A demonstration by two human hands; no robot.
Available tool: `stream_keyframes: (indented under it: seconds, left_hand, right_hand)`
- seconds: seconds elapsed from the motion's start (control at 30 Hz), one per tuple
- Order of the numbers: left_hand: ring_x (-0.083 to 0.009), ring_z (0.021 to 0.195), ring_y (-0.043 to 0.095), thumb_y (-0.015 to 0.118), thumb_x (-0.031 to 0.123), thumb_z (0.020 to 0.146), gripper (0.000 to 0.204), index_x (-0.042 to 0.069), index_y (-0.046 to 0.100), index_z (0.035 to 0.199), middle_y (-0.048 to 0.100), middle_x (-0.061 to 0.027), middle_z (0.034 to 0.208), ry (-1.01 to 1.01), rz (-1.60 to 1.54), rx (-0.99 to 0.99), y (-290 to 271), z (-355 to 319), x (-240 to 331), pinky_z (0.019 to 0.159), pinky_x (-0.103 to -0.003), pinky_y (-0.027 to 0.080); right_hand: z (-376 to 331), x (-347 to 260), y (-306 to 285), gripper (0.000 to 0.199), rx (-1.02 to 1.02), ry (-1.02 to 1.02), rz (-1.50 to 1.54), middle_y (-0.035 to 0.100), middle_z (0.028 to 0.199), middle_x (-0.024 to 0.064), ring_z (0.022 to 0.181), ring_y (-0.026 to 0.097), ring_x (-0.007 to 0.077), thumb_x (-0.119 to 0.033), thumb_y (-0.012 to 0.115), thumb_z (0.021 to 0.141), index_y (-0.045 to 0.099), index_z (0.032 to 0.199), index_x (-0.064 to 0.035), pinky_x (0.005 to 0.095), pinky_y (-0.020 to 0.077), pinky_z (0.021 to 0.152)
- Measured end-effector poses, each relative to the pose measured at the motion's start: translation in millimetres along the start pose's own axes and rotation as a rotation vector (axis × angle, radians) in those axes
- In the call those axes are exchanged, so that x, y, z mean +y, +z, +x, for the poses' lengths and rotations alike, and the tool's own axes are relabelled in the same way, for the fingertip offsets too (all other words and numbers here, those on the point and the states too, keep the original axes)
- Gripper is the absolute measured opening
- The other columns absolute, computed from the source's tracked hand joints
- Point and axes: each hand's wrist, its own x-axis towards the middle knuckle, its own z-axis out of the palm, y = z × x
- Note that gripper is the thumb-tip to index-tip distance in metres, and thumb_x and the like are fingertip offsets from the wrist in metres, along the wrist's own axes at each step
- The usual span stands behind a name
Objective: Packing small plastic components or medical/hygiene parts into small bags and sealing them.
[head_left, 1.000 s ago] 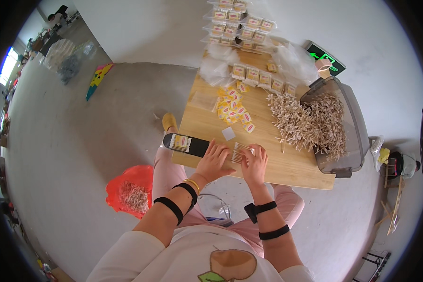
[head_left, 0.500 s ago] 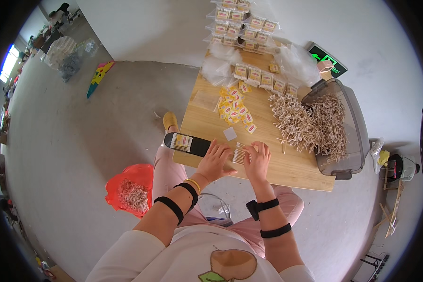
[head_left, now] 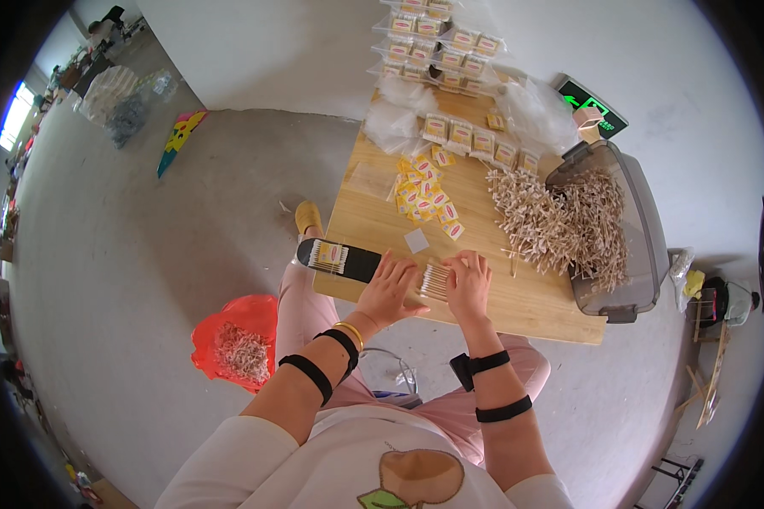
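Between my hands lies a flat row of cotton swabs point(head_left: 434, 281), side by side on the wooden table point(head_left: 518, 310). My left hand point(head_left: 387, 290) rests with fingers stretched out, at the left end of the row and by the right end of a black rounded board point(head_left: 362, 265). A clear pack of cotton swabs point(head_left: 328, 256) with a yellow label lies on that board. My right hand point(head_left: 469, 288) is at the right side of the row, fingers extended and slightly bent, fingertips by the swabs. A small white square card point(head_left: 416, 241) lies just beyond.
Yellow-and-white labels point(head_left: 424, 199) are scattered mid-table. Loose swabs point(head_left: 526, 212) spill from a tipped grey bin point(head_left: 649, 229) at right. Filled packs point(head_left: 460, 136) and clear bags point(head_left: 535, 110) lie farther back. A red bag point(head_left: 216, 327) with swabs stands on the floor at left.
My right hand has shifted slightly right and away from me, leaving more of the swab row showing. My left hand has stayed nearly still.
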Motion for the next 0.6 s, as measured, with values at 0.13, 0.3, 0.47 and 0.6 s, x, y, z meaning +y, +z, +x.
stream_keyframes:
  seconds: [0.13,0.3,0.47,0.6]
  left_hand:
    - [-0.0317,0.133,0.045,0.077,0.057,0.073,0.088,0.002,0.050,0.136,0.050,-0.0126,0.135,-0.021,0.007,-0.043,-0.5,1.7,1.1,0.125,-0.053,0.021]
    - [-0.0304,0.148,0.031,0.073,0.058,0.079,0.095,0.003,0.041,0.149,0.039,-0.0133,0.153,-0.015,0.098,-0.139,-4.3,2.4,5.6,0.125,-0.055,0.015]
    - [-0.0283,0.155,0.017,0.048,0.064,0.097,0.086,0.008,0.030,0.159,0.026,-0.0113,0.165,0.130,0.240,-0.229,-7.4,8.8,20.3,0.124,-0.060,0.007]
    - [-0.0287,0.156,0.015,0.039,0.065,0.100,0.083,0.010,0.027,0.160,0.024,-0.0091,0.167,0.139,0.305,-0.310,2.6,20.6,34.8,0.123,-0.062,0.003]
  right_hand:
    - [-10.3,0.5,-2.9,0.026,-0.050,-0.011,0.033,0.058,0.115,0.0061,0.117,0.053,0.0310,-0.004,0.067,0.080,0.071,0.104,-0.0128,0.0471,0.0410,0.097]
    - [-36.9,3.1,-11.8,0.052,-0.094,-0.021,0.141,0.050,0.144,0.0159,0.137,0.043,0.0367,-0.018,0.066,0.089,0.054,0.138,-0.0058,0.0504,0.0334,0.114]
    - [-63.0,10.2,-12.2,0.080,-0.181,-0.047,0.059,0.028,0.161,0.0229,0.150,0.026,0.0389,-0.031,0.064,0.092,0.028,0.155,0.0009,0.0517,0.0190,0.124]
    - [-64.7,11.1,-10.7,0.084,-0.185,-0.022,0.089,0.025,0.163,0.0238,0.153,0.021,0.0392,-0.038,0.062,0.094,0.025,0.156,0.0032,0.0520,0.0161,0.125]
